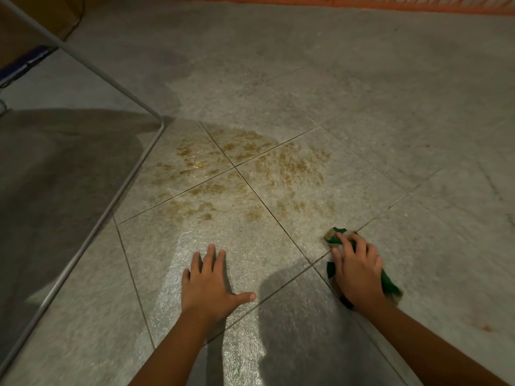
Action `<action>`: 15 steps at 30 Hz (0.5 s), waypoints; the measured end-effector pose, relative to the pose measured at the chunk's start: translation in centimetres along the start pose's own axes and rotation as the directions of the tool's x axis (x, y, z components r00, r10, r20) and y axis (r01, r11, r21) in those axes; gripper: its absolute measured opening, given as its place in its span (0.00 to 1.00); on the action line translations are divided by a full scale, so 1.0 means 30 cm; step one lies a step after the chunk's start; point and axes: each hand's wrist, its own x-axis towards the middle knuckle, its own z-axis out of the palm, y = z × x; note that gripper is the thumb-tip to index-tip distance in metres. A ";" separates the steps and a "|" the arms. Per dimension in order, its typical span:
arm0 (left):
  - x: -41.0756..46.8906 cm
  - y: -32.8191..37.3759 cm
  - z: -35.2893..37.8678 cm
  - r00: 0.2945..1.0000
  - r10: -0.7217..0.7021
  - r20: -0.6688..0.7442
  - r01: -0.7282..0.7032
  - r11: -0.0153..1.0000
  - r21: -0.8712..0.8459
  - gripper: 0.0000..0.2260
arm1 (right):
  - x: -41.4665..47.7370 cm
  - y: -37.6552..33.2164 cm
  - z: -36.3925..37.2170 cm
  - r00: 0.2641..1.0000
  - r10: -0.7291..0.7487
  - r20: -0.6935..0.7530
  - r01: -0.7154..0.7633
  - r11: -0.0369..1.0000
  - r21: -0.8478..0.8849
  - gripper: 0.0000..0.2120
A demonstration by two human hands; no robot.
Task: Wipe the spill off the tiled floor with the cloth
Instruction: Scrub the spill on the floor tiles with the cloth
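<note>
My right hand point(358, 267) has its fingers curled tight over the green cloth point(388, 282), pressed to the tiled floor point(390, 112), while my left hand point(210, 285) lies flat with fingers spread, bracing me. The brown spill point(239, 174) lies ahead and to the left of the cloth, well apart from it, spread wide across four tiles. A metal frame leg point(119, 190) borders its left edge; the right side is open floor.
</note>
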 end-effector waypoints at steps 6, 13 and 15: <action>-0.008 0.002 -0.001 1.000 -0.001 -0.006 0.001 1.000 -0.011 0.60 | -0.012 -0.080 0.005 0.994 0.105 0.043 -0.102 0.992 -0.072 0.16; -0.039 0.005 -0.010 1.000 0.009 0.023 -0.010 1.000 0.012 0.49 | -0.082 -0.193 -0.013 0.966 -0.159 0.204 0.164 0.986 -0.008 0.14; -0.037 -0.009 -0.028 0.997 0.023 0.069 -0.025 0.999 0.029 0.47 | -0.029 -0.215 -0.031 0.948 -0.236 0.215 0.247 0.969 -0.026 0.15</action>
